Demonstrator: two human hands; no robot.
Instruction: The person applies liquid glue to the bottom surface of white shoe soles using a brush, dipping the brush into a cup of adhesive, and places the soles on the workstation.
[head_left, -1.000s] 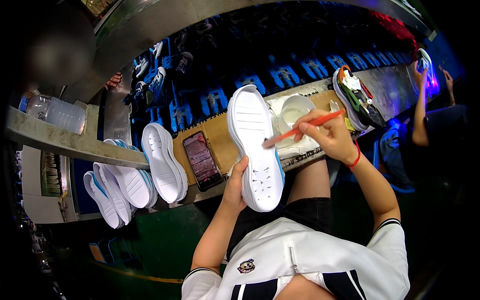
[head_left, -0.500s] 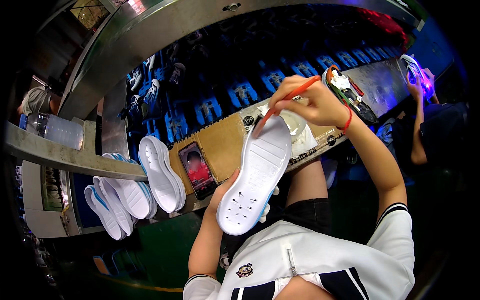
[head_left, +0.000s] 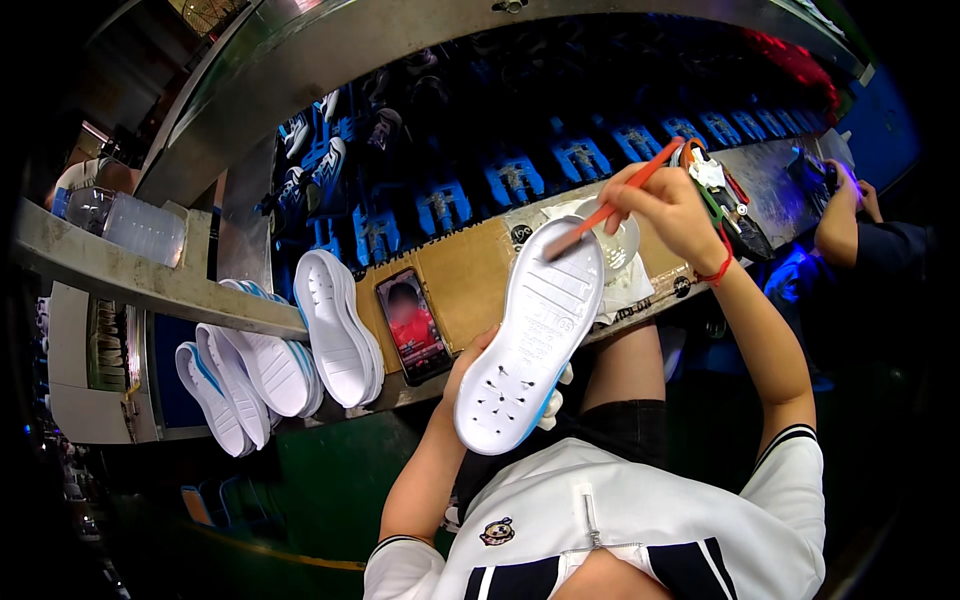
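A white shoe sole [head_left: 530, 345] with a blue side edge is tilted up in front of me, its ribbed inner face showing. My left hand [head_left: 476, 358] grips it from behind along the left edge; most of those fingers are hidden by the sole, and gloved-looking white fingertips show at its right edge. In my right hand [head_left: 668, 208] is a red-handled brush [head_left: 625, 200], pinched between thumb and fingers. The bristles rest on or just over the upper end of the sole. Behind the sole stands a pale round dish [head_left: 622, 243] on white paper.
Several more white soles [head_left: 340, 330] stand at the bench's left end, beside a phone [head_left: 413, 325] lying on cardboard [head_left: 465, 267]. A metal rail [head_left: 240, 305] crosses above them. Tools and tape lie in a dark tray [head_left: 735, 215]. Blue clamps line a conveyor behind; a co-worker [head_left: 870, 235] sits at right.
The brush has shifted from the sole's upper left edge to the middle of its upper end. My right hand has moved right and slightly down, and the view has shifted a little.
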